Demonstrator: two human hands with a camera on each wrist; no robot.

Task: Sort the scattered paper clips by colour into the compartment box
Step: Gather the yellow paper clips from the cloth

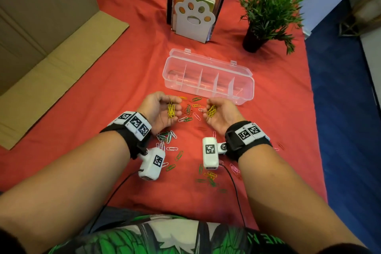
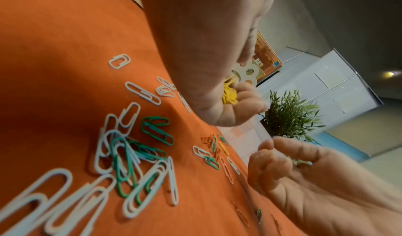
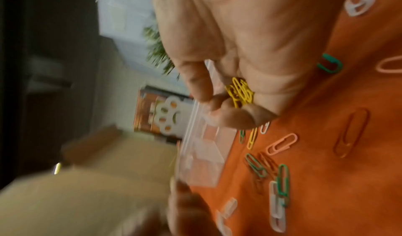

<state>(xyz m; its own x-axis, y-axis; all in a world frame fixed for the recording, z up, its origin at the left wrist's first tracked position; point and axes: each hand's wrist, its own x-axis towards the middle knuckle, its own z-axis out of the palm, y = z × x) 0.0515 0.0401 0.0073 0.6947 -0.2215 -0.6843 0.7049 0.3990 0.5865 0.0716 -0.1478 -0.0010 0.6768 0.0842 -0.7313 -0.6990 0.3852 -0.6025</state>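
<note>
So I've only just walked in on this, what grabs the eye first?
Both hands, the left hand and right hand, each cup a bunch of yellow clips over the red cloth. Just beyond stands the clear compartment box, open, with mixed clips scattered below.

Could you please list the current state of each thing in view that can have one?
Compartment box: lid open, compartments empty.
Left hand: palm up, cupped round a bunch of yellow clips.
Right hand: palm up, holding a second yellow bunch.
Loose clips: scattered unsorted on the red cloth.
Cardboard box: flaps open.
</note>
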